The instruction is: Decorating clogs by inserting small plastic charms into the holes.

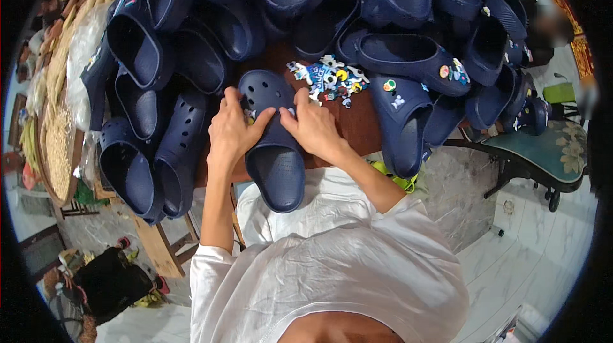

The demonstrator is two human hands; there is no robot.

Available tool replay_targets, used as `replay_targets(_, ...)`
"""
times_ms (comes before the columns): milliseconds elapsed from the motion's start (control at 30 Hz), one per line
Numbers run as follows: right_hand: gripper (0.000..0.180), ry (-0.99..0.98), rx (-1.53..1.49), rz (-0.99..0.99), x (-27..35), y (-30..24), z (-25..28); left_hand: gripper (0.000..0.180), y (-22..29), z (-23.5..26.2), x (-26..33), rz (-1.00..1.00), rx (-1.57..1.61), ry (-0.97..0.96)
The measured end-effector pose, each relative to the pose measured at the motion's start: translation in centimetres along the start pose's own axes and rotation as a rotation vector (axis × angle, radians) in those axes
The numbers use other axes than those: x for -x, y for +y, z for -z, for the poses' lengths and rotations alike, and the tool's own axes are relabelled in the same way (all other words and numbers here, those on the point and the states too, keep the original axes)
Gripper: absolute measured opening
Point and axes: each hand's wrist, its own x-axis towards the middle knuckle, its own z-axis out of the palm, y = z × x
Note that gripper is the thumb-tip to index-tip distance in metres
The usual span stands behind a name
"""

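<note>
A navy clog [276,174] with round holes in its toe lies in front of me, toe pointing away and heel over the table's near edge. My left hand [235,127] grips its left side, fingers on the upper and thumb reaching in over the top. On the opposite side my right hand [313,125] is closed around the clog, its thumb pressed near the middle. A small light-coloured charm [249,115] shows by the left thumb; anything under the right fingers is hidden. Just beyond the right hand sits a pile of colourful shoe charms [331,80].
Many navy clogs crowd the brown table [354,119] behind and on both sides. One clog [403,119] at right has charms fitted. A round tray of grain [59,151] stands far left, a green flowered chair [543,148] at right, and a black stool-like object [112,282] lower left.
</note>
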Motion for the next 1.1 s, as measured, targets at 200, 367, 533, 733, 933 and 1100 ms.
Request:
replay_targets(200, 0.020, 0.084, 0.160, 0.106, 0.0, 0.1, -1.2, 0.049, 0.0, -0.9, -0.4, 0.037, -0.028, -0.074)
replay_targets(367, 0.019, 0.069, 0.155, 0.112, 0.0, -0.7, -1.1, 0.023, 0.2, -1.2, -0.6, -0.006, -0.173, -0.121)
replay_targets(533, 0.018, 0.075, 0.120, 0.134, 0.2, -0.9, -0.3, 0.017, 0.0, -1.2, -0.9, -0.066, -0.219, -0.100)
replay_targets(733, 0.016, 0.029, 0.139, 0.132, 0.5, -1.1, 0.1, 0.013, -0.5, -1.5, -0.8, -0.064, -0.145, -0.006)
replay_targets(933, 0.023, 0.108, 0.024, 0.095, 1.2, -0.5, -0.4, 0.013, 0.0, -1.0, -2.2, -0.166, -0.070, 0.042)
replay_targets(1100, 0.043, 0.043, -0.099, 0.059, 1.3, -0.2, -0.1, 0.016, 1.9, -2.8, -4.0, -0.222, 0.084, -0.008)
